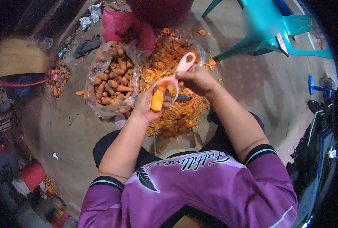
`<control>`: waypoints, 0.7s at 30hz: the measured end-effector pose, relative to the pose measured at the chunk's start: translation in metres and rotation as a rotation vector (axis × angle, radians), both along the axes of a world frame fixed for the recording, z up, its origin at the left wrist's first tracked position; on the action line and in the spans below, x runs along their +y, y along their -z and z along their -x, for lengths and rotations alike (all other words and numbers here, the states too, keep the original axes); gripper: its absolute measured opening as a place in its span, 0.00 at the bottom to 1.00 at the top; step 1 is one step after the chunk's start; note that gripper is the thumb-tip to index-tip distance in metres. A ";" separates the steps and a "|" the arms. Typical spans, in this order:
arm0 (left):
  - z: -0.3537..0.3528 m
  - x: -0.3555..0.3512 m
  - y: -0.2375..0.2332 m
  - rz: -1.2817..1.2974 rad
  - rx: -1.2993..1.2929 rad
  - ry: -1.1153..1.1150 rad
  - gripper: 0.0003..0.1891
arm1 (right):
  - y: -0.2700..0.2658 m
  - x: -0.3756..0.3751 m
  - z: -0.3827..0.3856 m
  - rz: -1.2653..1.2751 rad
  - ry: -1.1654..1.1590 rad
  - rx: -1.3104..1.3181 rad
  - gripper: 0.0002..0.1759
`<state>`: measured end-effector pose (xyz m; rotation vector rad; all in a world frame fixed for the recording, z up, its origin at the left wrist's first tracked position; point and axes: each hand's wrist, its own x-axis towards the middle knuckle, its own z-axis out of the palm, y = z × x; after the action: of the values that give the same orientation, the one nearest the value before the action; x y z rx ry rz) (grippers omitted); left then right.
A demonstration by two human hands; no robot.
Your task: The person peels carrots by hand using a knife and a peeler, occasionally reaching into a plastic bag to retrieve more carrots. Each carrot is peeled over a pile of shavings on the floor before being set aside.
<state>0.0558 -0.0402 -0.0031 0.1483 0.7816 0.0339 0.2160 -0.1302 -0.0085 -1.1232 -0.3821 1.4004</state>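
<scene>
My left hand [145,104] is wrapped round a carrot [157,102], whose bright orange cut end faces me. In my right hand [196,79] is a pink peeler [184,62], gripped near the middle with its looped handle end pointing up and away. The peeler's forked head lies over the far end of the carrot, close to my left fingers. Beneath both hands spreads a heap of orange peelings [180,119]. A dark curved strip [183,98] shows on the heap just below the peeler.
An open clear plastic bag [95,97] full of unpeeled carrots [115,78] stands at the left of the peelings. Behind are a red sack [117,24] and a dark red tub [159,13]. A teal chair [249,41] stands at the back right, and a motorcycle [317,159] at the right edge.
</scene>
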 end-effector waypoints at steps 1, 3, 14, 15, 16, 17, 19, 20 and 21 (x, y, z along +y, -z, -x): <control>0.003 0.003 0.006 0.028 -0.053 -0.013 0.17 | 0.003 0.000 -0.007 0.037 0.082 0.018 0.09; 0.006 0.002 0.012 0.013 -0.051 0.008 0.16 | 0.006 0.002 -0.017 0.158 0.224 -0.053 0.09; -0.002 0.005 -0.001 -0.042 -0.086 0.068 0.16 | -0.002 0.000 -0.002 0.023 -0.009 0.035 0.13; -0.001 0.006 0.004 -0.086 -0.073 0.060 0.16 | 0.009 0.000 -0.004 0.031 0.001 -0.020 0.13; -0.001 0.006 0.006 -0.144 -0.069 0.051 0.16 | 0.003 0.003 -0.004 0.033 0.001 -0.026 0.12; 0.001 0.004 0.005 -0.189 -0.054 0.042 0.16 | -0.004 0.001 0.001 0.047 0.002 -0.020 0.12; 0.000 0.007 0.000 -0.148 -0.062 0.065 0.16 | -0.011 0.002 0.001 -0.023 -0.003 -0.053 0.10; 0.002 0.006 0.000 -0.147 -0.073 0.079 0.16 | -0.005 0.001 0.000 -0.015 -0.005 -0.073 0.09; 0.003 0.004 0.002 -0.143 -0.085 0.095 0.16 | 0.002 -0.001 -0.004 -0.003 -0.006 -0.092 0.09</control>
<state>0.0525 -0.0363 -0.0051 0.3173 0.6862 0.0058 0.2199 -0.1316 -0.0107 -1.1878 -0.4539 1.3560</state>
